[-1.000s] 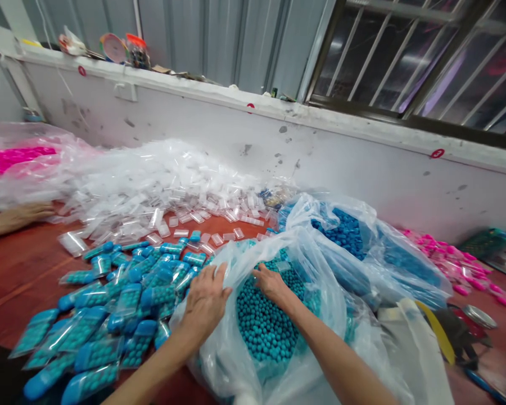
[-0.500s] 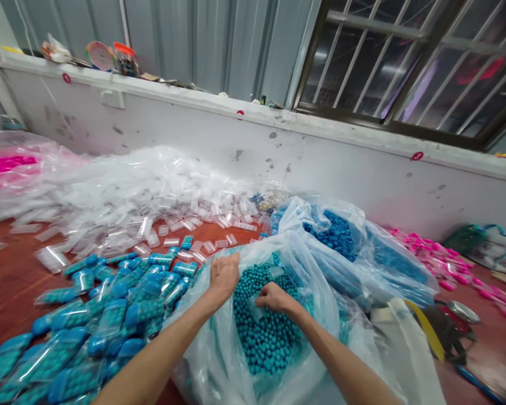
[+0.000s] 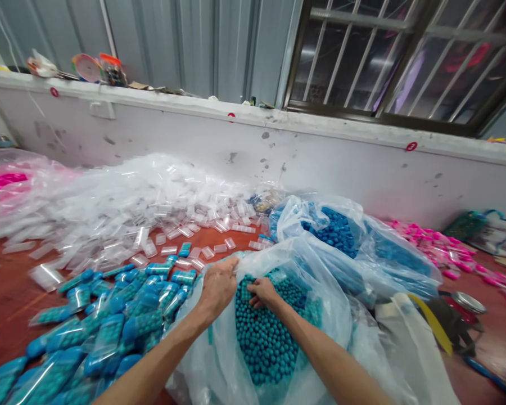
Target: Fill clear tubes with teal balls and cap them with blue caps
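A large clear plastic bag (image 3: 206,349), its mouth spread wide, holds a heap of small round teal beads (image 3: 270,343). At the bag's left rim my left hand (image 3: 219,284) is closed, with the plastic gathered under its fingers. My right hand (image 3: 263,293) reaches inside the bag, its fingers curled down at the beads near the left rim. What those fingers hold is hidden. To the left lies a pile of filled clear containers (image 3: 109,332) with blue caps and teal beads inside.
Behind the filled pile spreads a big heap of empty clear containers (image 3: 152,191). Another bag (image 3: 388,264) with blue pieces (image 3: 333,230) stands behind the bead bag. Pink pieces (image 3: 430,244) lie at right, near a metal-lidded jar (image 3: 468,304). A wall (image 3: 341,163) closes the back.
My right hand has moved slightly up and left over the beads; the clear piece at its fingertips no longer shows. My left hand stays at the rim. The view has shifted slightly.
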`<state>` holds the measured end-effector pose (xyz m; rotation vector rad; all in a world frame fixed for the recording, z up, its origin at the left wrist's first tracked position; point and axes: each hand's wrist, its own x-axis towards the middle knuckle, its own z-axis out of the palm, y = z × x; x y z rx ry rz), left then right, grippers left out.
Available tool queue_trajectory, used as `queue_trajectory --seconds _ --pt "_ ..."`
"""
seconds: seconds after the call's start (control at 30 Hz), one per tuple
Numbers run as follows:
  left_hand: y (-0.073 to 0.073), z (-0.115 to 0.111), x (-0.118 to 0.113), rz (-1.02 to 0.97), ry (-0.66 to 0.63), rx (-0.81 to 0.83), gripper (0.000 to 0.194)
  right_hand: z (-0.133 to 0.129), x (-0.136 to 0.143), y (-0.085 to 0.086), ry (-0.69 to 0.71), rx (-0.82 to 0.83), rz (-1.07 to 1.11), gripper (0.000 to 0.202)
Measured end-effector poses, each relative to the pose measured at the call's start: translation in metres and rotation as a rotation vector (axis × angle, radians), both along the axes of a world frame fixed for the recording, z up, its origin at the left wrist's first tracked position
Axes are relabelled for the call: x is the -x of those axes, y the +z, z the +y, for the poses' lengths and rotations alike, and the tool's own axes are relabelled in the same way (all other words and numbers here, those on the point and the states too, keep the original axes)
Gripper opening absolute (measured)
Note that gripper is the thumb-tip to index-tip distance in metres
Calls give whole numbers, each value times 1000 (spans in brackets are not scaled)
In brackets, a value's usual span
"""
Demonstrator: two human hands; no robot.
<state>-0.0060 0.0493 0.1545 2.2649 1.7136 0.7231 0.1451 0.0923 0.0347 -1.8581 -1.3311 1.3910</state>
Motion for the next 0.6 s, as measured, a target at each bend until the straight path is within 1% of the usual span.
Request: queue_trajectory --seconds 0.1,0.17,0.2,0.23,0.3,0.37,0.4,0.43,0.47,0.53,0.6 --pt "3 2 2 -59 6 19 30 -3 -2 -6 -95 -91 121 8" --pt "4 4 3 -45 26 24 32 -7 -5 -5 -129 -132 185 11" --pt "4 3 3 -22 39 -1 33 -10 -7 -3 -136 -146 211 15" --pt "4 0 2 7 54 -52 35 -14 -9 -1 -140 -157 232 18" --pt "2 -11 -3 48 70 -209 39 -24 -13 6 -133 -182 283 25" --pt "-5 -27 -11 -2 21 -328 40 -39 -17 15 -113 -227 366 30" --pt "-10 -35 -16 -69 -21 -328 40 -47 -18 20 -105 -254 422 31" --pt "-16 -42 -21 -157 -53 -284 40 -57 -19 25 -101 -278 483 33" --pt "-24 -47 -27 -252 -62 -205 41 -66 -19 29 -105 -297 543 35" --pt "-40 -51 -36 -421 -20 25 46 -83 -17 37 -130 -313 642 40" --pt "-56 -47 -43 -544 11 267 46 -96 -14 41 -145 -313 711 48"
